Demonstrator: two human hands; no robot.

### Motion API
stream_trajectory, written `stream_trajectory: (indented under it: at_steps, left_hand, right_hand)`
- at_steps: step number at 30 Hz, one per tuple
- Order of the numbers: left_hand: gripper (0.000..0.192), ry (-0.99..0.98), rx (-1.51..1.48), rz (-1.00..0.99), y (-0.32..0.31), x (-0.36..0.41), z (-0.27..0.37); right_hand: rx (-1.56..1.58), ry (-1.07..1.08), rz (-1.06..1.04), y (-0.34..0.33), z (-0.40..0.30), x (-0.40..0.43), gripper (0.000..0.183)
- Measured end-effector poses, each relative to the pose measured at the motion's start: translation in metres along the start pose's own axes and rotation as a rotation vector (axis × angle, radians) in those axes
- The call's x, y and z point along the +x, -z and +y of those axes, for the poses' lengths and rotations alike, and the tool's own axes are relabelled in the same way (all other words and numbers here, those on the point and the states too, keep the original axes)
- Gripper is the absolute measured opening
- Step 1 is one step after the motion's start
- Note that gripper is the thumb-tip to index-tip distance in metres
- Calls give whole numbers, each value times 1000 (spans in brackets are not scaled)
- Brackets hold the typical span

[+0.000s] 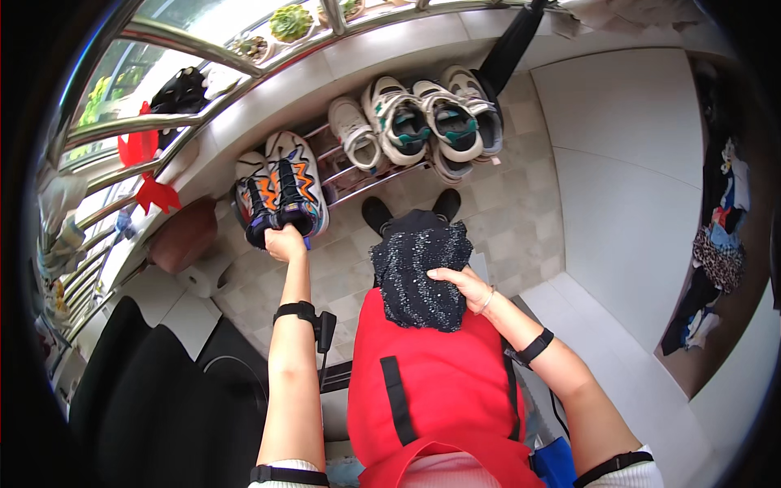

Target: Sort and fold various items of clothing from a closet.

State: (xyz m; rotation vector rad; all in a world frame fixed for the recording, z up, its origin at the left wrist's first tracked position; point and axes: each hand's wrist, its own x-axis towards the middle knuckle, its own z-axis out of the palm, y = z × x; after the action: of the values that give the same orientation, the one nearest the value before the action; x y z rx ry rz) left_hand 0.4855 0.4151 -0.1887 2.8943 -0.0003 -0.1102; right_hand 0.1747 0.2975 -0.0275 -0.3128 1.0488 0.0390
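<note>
My left hand (285, 243) grips the heel collars of a pair of white, orange and purple sneakers (291, 177) at the left end of a metal shoe rack (378, 183). Black laces cross their tongues. In my right hand (467, 285) is a folded black cloth with silvery speckles (421, 274), held in front of the red apron (439, 378), thumb on top. Further right on the rack stand a small white shoe (355, 134), a pair of white and green sneakers (399, 122) and, partly hidden, other grey-white shoes (479, 100).
A black folded umbrella (512, 49) leans at the rack's right end. A brown pot (183, 235) and a paper roll (198, 280) are at left. White cabinet doors (622, 158) and an open compartment of clothes (720, 256) stand at right. Metal window bars (183, 43) run above.
</note>
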Motion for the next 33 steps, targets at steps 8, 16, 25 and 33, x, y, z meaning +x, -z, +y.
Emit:
stream_trajectory:
  at_steps: [8,16,25,33]
  left_hand:
    - [54,-184,-198,-14,25,-12,-12]
    - [18,-689,-497,-586,45,-83,119]
    - [17,-734,-544,-410,-1,-93,192]
    - [23,-785,-289,-517,-26,-88,168]
  right_hand:
    - [68,9,27,20,5,-1,42]
    - [-197,252,100,43,0,-6,51]
    - [-1433,796,313,3,-104,-16,87]
    - [-1991,314,608,-43,-167,59,91]
